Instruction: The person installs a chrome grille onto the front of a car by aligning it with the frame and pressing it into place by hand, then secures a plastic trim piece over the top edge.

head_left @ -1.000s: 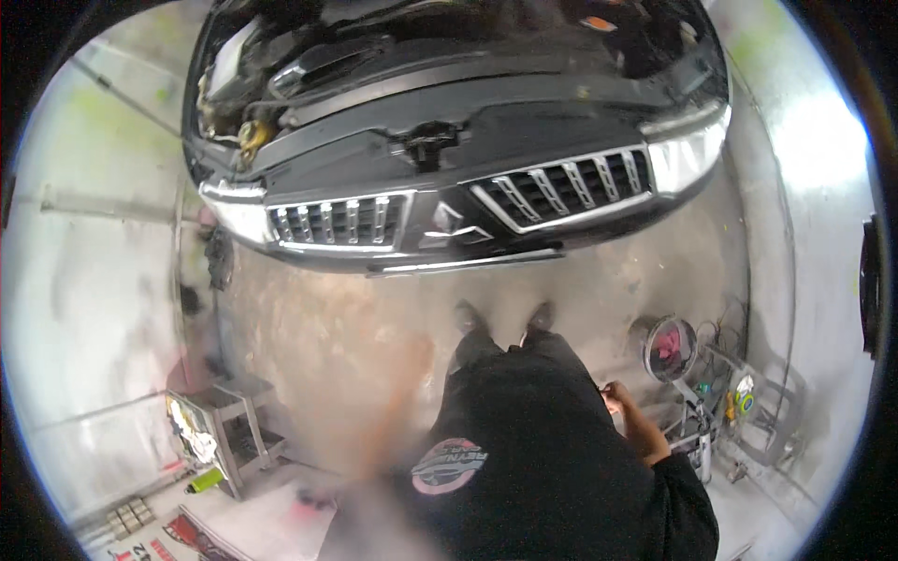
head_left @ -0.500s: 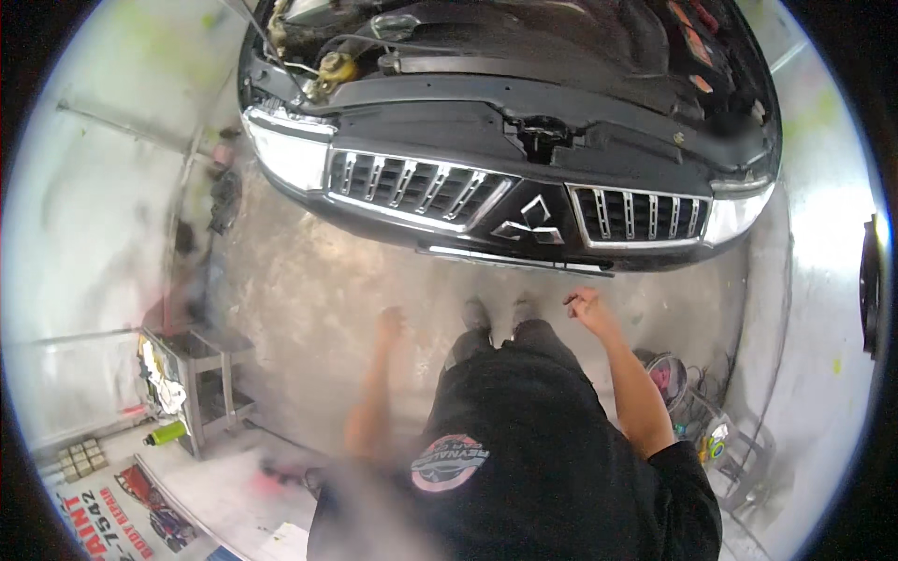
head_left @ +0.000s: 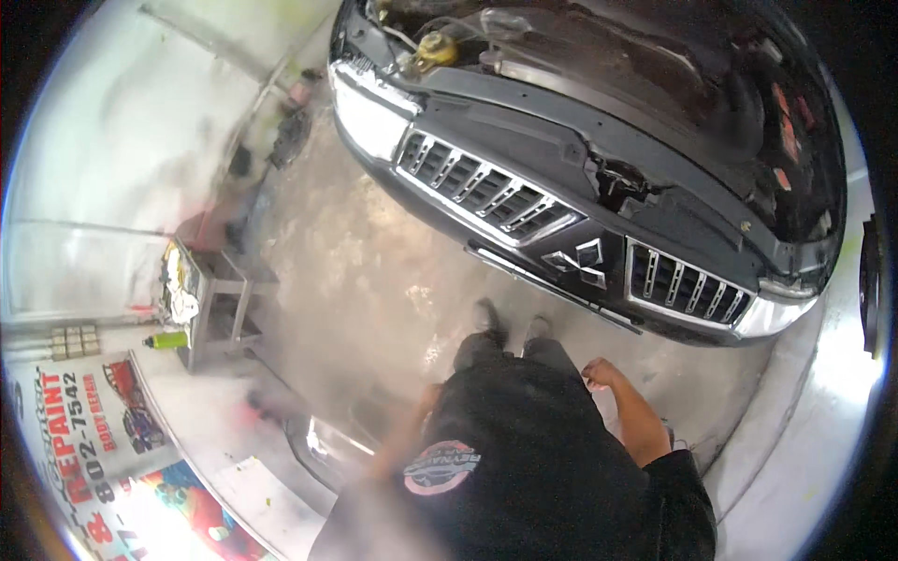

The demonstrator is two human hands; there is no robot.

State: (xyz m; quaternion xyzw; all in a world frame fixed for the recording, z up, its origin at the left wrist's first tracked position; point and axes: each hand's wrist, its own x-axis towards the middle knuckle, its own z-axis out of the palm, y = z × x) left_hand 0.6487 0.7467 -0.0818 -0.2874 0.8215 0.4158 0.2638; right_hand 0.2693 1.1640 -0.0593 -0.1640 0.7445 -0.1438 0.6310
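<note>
The front of a black car (head_left: 524, 131) stands before me with its engine bay exposed. It has a chrome-barred grille (head_left: 486, 192) and a silver emblem (head_left: 577, 262). My right hand (head_left: 601, 374) hangs low beside my right thigh, short of the bumper, its fingers curled in. Whether anything lies inside those fingers is hidden. My left hand (head_left: 428, 400) is a faint smear against my left side, partly covered by my black shirt (head_left: 552, 439), and its fingers do not show. Neither hand touches the car.
To the left stands a grey utility cart (head_left: 213, 297) with items on top. A green bottle (head_left: 166, 340) is beside it. A printed banner (head_left: 79, 439) shows at the lower left. White sheeting (head_left: 122, 140) lines the left side. Concrete floor (head_left: 327, 243) stretches between cart and car.
My view has turned left, so the car now sits tilted and farther right, and more of the banner shows. My left hand has dropped back against my side; my right is closer to my thigh.
</note>
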